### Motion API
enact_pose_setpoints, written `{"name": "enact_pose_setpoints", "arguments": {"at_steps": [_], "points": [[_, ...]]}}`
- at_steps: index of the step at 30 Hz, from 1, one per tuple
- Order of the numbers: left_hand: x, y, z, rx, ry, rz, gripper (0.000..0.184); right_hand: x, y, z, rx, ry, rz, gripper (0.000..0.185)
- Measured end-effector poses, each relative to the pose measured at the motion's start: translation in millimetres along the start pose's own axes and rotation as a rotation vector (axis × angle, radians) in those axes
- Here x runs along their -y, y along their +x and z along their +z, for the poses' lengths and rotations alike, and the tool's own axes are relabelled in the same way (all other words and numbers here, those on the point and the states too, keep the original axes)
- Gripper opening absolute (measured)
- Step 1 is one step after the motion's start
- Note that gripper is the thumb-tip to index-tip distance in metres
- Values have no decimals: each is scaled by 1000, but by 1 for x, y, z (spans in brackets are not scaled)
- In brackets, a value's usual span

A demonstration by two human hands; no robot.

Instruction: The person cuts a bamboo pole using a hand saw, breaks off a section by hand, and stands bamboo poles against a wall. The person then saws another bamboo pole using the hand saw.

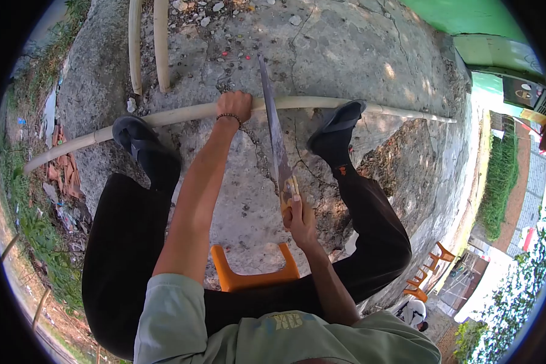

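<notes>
Orange seat (256,280) (stool, perhaps) near saw (275,136).

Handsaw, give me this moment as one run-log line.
left hand: gripping pole | right hand: holding handsaw | handsaw: across pole | sandals: at pole

Around me the concrete ground (358,54) is grey and cracked, dappled with small patches of sunlight (389,71). A green wall (467,17) borders one side, weeds (48,242) and scattered rubble (65,167) the other. Orange seats (415,292) stand farther off, near a strip of grass (500,188).
</notes>
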State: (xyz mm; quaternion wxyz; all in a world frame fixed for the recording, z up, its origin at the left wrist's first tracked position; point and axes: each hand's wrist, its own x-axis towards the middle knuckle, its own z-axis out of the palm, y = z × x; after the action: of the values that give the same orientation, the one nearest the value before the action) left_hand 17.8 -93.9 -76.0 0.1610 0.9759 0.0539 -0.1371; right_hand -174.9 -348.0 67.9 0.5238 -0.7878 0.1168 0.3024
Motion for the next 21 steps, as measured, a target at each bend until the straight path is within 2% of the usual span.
{"name": "enact_pose_setpoints", "arguments": {"at_steps": [1, 4, 6, 8, 10, 13, 15, 19, 21], "points": [[-1, -1, 4, 4, -1, 3, 17, 2, 3, 3, -3, 1, 5, 48], [1, 1, 17, -49, 23, -7, 17, 24, 61, 21, -23, -102, -157, 44], [8, 8, 33, -230, 24, 27, 31, 46, 101, 28, -11, -84, -234, 43], [9, 6, 30, -220, 31, 31, 31, 67, 105, 30, -5, 20, -177, 44], [4, -1, 26, -194, 33, 35, 32, 35, 82, 10, 5, 8, -185, 45], [-1, 1, 4, 2, 16, -21, 32, 9, 8, -5, -19, -61, -70, 44], [-2, -4, -7, 3, 13, 3, 18, -1, -13, -2, -12, -27, -38, 43], [-1, -2, 4, -24, 3, 10, 17, 27, 29, 24, -95, -169, -197, 45], [1, -2, 13, -179, 30, 28, 18, 35, 81, 29, -87, -222, -268, 45]]}}
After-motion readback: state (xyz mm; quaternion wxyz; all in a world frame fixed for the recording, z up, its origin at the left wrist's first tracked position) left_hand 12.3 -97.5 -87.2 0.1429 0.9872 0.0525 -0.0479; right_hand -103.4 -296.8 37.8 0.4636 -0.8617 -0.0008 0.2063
